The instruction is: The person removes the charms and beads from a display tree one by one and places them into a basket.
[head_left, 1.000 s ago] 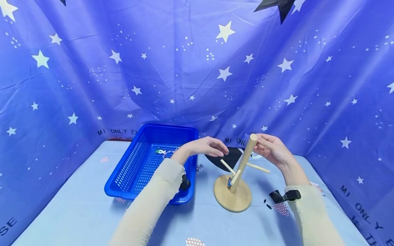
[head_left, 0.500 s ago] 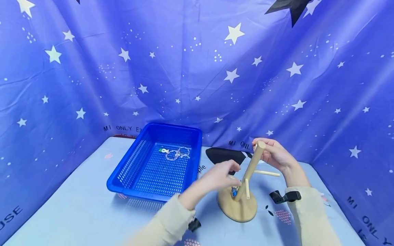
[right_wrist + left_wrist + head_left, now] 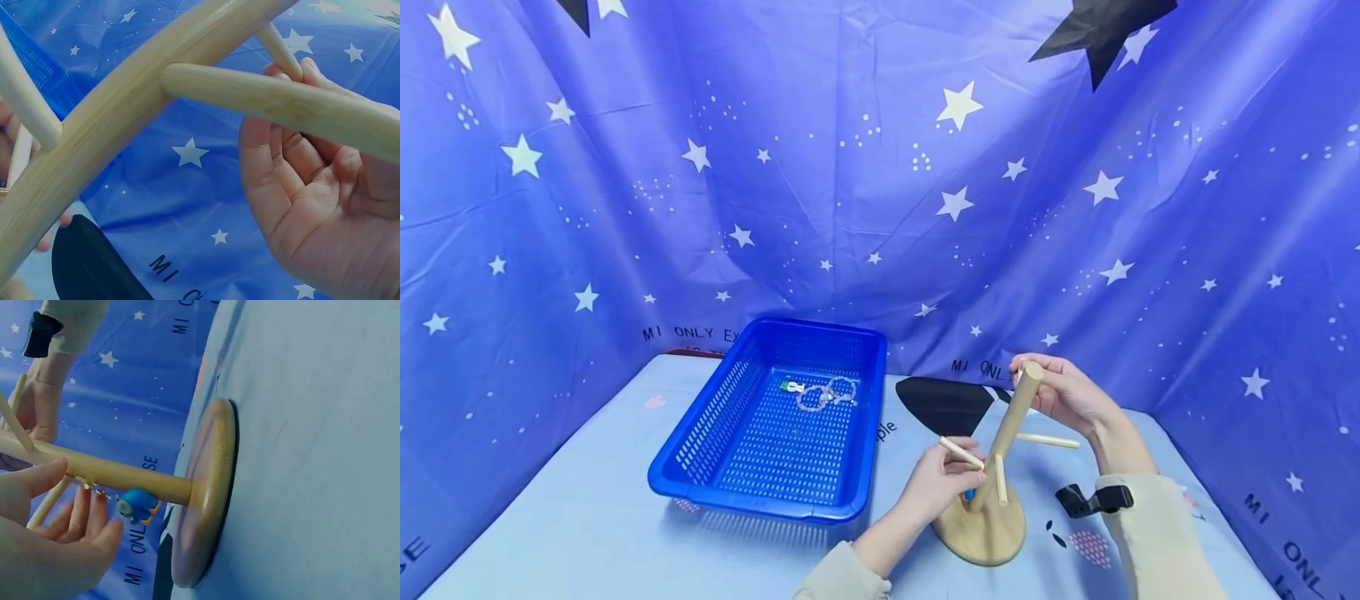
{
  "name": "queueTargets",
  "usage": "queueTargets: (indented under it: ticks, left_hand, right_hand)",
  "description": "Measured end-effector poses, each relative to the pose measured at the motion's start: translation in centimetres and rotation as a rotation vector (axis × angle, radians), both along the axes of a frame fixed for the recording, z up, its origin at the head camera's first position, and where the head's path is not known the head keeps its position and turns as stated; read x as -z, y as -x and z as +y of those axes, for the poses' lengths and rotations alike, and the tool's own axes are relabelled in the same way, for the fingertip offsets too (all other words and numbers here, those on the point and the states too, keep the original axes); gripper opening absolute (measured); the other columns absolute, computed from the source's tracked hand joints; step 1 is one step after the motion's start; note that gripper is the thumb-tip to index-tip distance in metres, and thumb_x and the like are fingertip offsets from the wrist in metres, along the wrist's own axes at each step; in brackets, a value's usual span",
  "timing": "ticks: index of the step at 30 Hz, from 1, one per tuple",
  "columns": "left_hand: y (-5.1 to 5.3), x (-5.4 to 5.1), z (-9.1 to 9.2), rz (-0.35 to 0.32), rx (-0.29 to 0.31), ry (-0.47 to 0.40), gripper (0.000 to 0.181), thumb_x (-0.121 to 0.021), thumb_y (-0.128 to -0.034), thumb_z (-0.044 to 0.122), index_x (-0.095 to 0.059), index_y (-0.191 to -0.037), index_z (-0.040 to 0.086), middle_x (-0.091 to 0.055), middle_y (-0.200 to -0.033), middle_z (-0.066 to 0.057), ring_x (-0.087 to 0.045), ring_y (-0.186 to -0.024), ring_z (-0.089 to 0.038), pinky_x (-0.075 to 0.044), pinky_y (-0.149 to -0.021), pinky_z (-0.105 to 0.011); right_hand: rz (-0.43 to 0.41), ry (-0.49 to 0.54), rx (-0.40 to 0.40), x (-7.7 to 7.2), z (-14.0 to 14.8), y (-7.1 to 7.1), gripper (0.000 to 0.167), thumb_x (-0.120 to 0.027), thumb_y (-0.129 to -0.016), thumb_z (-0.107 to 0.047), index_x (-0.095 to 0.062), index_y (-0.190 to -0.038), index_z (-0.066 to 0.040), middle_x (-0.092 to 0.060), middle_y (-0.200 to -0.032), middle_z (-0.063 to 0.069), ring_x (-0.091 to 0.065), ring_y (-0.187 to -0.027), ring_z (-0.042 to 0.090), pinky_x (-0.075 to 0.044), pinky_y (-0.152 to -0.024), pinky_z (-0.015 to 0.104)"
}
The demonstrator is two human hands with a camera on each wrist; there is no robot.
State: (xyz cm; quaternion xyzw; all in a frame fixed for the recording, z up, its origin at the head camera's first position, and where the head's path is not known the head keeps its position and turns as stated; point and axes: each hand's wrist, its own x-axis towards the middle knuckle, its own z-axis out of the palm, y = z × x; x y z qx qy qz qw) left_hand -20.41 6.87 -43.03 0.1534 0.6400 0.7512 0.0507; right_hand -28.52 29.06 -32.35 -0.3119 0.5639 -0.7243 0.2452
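A wooden mug tree [image 3: 1017,417], with a round base [image 3: 206,494] and several pegs, stands on the right of the table. My right hand [image 3: 1075,396] is at its top, with thumb and fingertips pinching one short upper peg [image 3: 282,53]. Lower down, my left hand [image 3: 936,483] is at a left peg [image 3: 961,452], its thumb and fingers around the metal ring and chain of a keychain [image 3: 139,503]. That keychain has a small blue figure with yellow feet, hanging beside the post. In the head view the left hand mostly hides it.
Left of the mug tree is a blue perforated basket [image 3: 662,483]. Inside lie clear beaded bracelets [image 3: 812,398] and a small white-and-green piece [image 3: 792,387]. A starry blue curtain [image 3: 850,167] encloses the table's back and sides.
My left hand has moved from above the basket's right edge, down and right, to the keychain at the peg. The mug tree has turned slightly; my right hand stays at its top.
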Motion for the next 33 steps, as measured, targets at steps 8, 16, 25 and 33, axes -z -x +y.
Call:
queueTargets:
  ticks: [8,16,25,33]
  left_hand:
    - [0.6,0.9,-0.2,-0.082,0.060,-0.058,0.030,-0.070,-0.0854,-0.004,-0.067,-0.115,-0.010,-0.072,-0.109,-0.026,-0.068,-0.088,-0.005,-0.053,-0.076,-0.012]
    - [0.5,-1.0,-1.5,-0.066,-0.090,-0.059,0.030,-0.071,-0.0891,0.005,-0.067,-0.117,-0.005,-0.070,-0.112,-0.022,-0.065,-0.087,-0.005,-0.052,-0.078,-0.016]
    - [0.3,-2.0,-2.9,-0.045,-0.269,-0.056,0.026,-0.070,-0.0905,0.006,-0.067,-0.115,-0.001,-0.069,-0.115,-0.018,-0.064,-0.099,-0.015,-0.051,-0.078,-0.014]
    - [0.0,-6.1,-5.7,0.007,-0.305,-0.077,0.029,-0.068,-0.0927,0.007,-0.065,-0.121,0.001,-0.066,-0.121,-0.015,-0.064,-0.110,-0.020,-0.054,-0.096,-0.026]
  right_hand:
    - [-0.015,0.025,-0.049,0.4,0.0,0.1,0.042,-0.029,-0.109,-0.007,-0.070,-0.112,-0.013,-0.073,-0.099,-0.004,-0.068,-0.088,0.005,-0.057,-0.078,0.017]
    - [-0.033,0.036,-0.024,-0.1,-0.2,0.3,0.040,-0.030,-0.109,-0.007,-0.070,-0.112,-0.010,-0.073,-0.098,-0.002,-0.068,-0.087,0.006,-0.057,-0.077,0.019]
    - [-0.050,0.068,-0.064,0.1,0.0,0.2,0.043,-0.027,-0.109,-0.008,-0.070,-0.114,-0.009,-0.072,-0.100,-0.001,-0.068,-0.089,0.008,-0.057,-0.078,0.020]
    - [-0.064,0.063,-0.061,0.0,-0.2,0.2,0.042,-0.028,-0.109,-0.008,-0.070,-0.113,-0.008,-0.073,-0.100,0.000,-0.069,-0.089,0.008,-0.057,-0.078,0.020]
